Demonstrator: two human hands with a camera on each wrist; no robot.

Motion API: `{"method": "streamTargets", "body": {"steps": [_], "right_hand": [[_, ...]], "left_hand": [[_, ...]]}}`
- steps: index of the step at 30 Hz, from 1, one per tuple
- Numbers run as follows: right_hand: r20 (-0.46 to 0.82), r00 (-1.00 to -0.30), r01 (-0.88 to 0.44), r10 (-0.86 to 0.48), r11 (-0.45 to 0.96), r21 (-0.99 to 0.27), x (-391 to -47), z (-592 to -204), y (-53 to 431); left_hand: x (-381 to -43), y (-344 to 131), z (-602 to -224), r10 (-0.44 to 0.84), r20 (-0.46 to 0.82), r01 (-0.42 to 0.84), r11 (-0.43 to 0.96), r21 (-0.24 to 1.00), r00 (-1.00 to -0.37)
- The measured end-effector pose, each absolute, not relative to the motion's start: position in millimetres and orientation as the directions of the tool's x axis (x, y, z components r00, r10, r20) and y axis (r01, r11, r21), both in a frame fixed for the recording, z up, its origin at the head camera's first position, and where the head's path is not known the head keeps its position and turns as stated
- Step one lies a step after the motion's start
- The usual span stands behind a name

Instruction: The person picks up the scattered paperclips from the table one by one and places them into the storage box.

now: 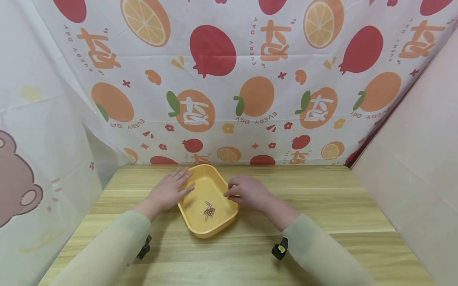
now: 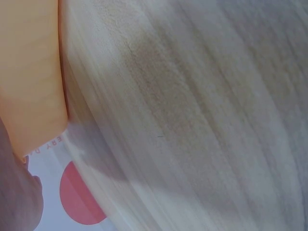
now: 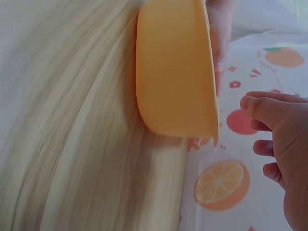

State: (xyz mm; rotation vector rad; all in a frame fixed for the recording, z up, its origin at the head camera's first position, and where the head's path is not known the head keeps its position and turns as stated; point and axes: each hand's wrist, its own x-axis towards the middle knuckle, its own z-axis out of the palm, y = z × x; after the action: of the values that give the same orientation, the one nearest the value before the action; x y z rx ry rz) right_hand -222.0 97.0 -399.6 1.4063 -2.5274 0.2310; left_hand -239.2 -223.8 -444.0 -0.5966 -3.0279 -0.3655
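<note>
A yellow rectangular tray (image 1: 224, 225) with rounded corners stands at a slant on the wooden table. Several paper clips (image 1: 208, 211), some red and others dark or pale, lie in a small pile on its floor toward the near end. My left hand (image 1: 171, 190) rests on the tray's left rim with fingers spread and the thumb reaching inside. At the right rim is my right hand (image 1: 248, 192), its fingers bent. The right wrist view puts this hand (image 3: 284, 130) above the tray's rim, thumb and forefinger close together. Whether anything is between them is hidden.
A white cloth (image 1: 229, 139) printed with fruit hangs behind the table's (image 1: 307, 238) far edge. White sheets close off the left and right sides. A black wrist camera (image 1: 280, 249) shows by the right sleeve, and another (image 1: 144, 249) by the left.
</note>
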Motion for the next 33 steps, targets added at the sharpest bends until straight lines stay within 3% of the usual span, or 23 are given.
{"method": "streamTargets", "body": {"steps": [9,33], "right_hand": [[0.341,-0.525,-0.836,-0.78,0.548,-0.034,-219.3,-412.5,135.7],[0.365,-0.66,-0.728,-0.657,0.679,-0.093,-201.5,-460.4,233.4]], "left_hand": [[-240.6,-225.5,-445.0,0.378,0.076,0.385,0.899,0.211,-0.923],[-239.5,-224.7,-444.1,0.382,0.101,0.396,0.892,0.219,-0.918]]}}
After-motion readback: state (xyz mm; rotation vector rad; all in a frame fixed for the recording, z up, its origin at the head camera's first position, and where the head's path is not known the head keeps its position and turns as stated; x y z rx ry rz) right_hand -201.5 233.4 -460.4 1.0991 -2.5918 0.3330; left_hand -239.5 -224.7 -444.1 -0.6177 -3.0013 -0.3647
